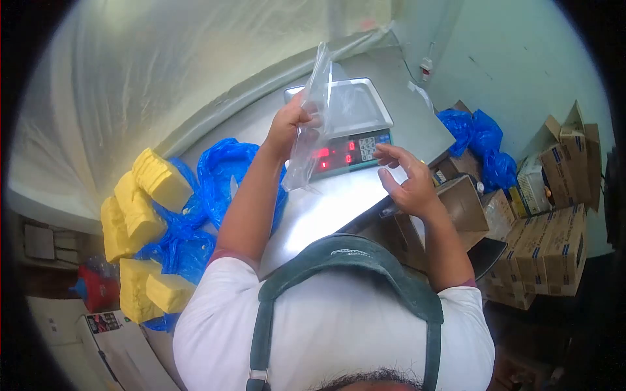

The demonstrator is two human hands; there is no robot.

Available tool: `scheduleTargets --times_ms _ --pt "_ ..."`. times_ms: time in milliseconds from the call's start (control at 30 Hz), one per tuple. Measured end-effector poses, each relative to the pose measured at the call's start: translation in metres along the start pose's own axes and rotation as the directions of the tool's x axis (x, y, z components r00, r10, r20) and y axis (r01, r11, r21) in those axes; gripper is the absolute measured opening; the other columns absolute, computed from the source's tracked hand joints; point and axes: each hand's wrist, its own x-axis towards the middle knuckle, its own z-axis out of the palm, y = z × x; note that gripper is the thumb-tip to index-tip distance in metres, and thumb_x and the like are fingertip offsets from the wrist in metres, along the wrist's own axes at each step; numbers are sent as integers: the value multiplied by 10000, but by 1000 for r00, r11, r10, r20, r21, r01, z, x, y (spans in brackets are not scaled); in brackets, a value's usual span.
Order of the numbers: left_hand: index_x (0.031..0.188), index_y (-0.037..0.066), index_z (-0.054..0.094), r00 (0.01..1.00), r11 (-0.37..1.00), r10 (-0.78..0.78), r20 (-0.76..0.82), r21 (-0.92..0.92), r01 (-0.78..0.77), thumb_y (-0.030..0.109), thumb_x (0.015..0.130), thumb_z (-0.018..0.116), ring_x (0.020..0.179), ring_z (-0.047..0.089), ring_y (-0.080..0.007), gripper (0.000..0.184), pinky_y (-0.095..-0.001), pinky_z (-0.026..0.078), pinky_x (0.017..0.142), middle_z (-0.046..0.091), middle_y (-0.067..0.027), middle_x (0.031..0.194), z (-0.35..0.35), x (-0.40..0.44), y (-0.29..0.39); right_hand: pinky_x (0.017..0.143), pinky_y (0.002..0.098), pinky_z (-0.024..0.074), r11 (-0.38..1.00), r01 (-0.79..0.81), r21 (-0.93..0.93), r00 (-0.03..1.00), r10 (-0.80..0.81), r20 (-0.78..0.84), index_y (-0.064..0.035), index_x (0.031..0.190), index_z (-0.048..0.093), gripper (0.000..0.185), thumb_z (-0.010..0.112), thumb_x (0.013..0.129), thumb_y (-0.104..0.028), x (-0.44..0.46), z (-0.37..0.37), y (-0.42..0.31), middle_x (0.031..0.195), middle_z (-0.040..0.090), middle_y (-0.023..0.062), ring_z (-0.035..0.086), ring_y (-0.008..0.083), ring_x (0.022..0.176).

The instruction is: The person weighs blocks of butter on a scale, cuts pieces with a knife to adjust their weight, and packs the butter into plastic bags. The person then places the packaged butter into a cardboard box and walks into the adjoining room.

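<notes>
My left hand (291, 124) is closed on a clear plastic bag (313, 127), which hangs upright in front of the scale. My right hand (407, 182) holds nothing; its fingers are apart, just right of the scale's keypad. Behind the bag stands the digital scale (349, 154) with red lit digits and a steel tray (362, 107). The bag covers part of the tray and of the display. Left of my left forearm lies a blue plastic bag (225, 173). Yellow blocks (160, 179) rest on blue plastic at the table's left side.
Cardboard boxes (538, 251) are stacked at the right, with blue bags (479, 137) behind them. Plastic sheeting (163, 72) hangs along the back left. A red container (98, 287) stands low at the left. The steel table (332, 202) ends near my right forearm.
</notes>
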Motion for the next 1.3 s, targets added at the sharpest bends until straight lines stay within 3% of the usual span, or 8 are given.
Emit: scheduleTargets --times_ms 133,300,600,700,933,1000,1167,1300 --pt "1402 52 461 999 972 -30 27 -234 35 205 945 545 936 589 -153 490 -290 494 699 610 -70 1099 -12 -1 9 850 326 515 1000 1 25 995 -3 103 -7 1265 587 424 654 847 -15 28 1 1 1077 695 133 663 201 935" --pt "1183 60 667 941 853 339 24 413 -318 379 1036 497 748 520 -78 390 -250 450 694 625 26 862 -15 14 20 827 353 532 982 172 -74 980 -163 113 -19 1211 615 356 636 856 -46 76 -8 0 1047 689 142 672 251 920" --pt "1094 31 707 980 872 189 -61 470 -139 293 1040 491 783 535 -56 343 -232 435 715 658 23 877 6 24 28 892 415 497 790 559 -251 812 -583 -23 -85 1111 674 329 658 789 -19 146 -11 -14 1032 686 112 645 291 987" --pt "1084 24 707 965 821 263 -16 528 -215 262 1034 470 720 510 -64 340 -264 428 653 641 29 809 20 25 22 1011 437 381 541 670 -508 693 -702 167 -149 1097 687 361 671 747 -62 157 -3 -5 1059 674 22 586 206 1086" --pt "1016 6 704 913 493 406 30 834 -247 281 1028 443 632 571 -226 380 -384 469 670 608 -129 674 21 28 22 1032 436 365 370 732 -572 670 -541 507 -124 977 696 208 652 775 -155 145 -2 27 948 666 61 589 219 1052" --pt "1075 -12 671 923 361 384 1 920 -150 247 1037 434 963 670 -272 353 -372 494 859 712 -166 1022 27 28 25 1051 420 358 478 776 -411 599 -357 717 -99 860 690 154 676 746 -201 139 0 28 895 654 100 582 237 1066" --pt "968 2 632 887 82 433 160 973 -215 221 980 494 916 612 -390 260 -469 484 813 665 -206 926 48 34 12 591 408 562 673 572 -470 811 -375 449 -46 971 644 263 659 834 -269 124 38 75 1018 635 136 682 307 774" --pt "916 24 597 826 -81 527 201 979 -186 187 919 565 920 583 -368 166 -482 469 795 643 -163 908 52 36 -15 616 423 563 644 483 -593 862 -232 450 -70 1097 597 369 680 851 -332 114 52 87 994 648 131 697 313 758"
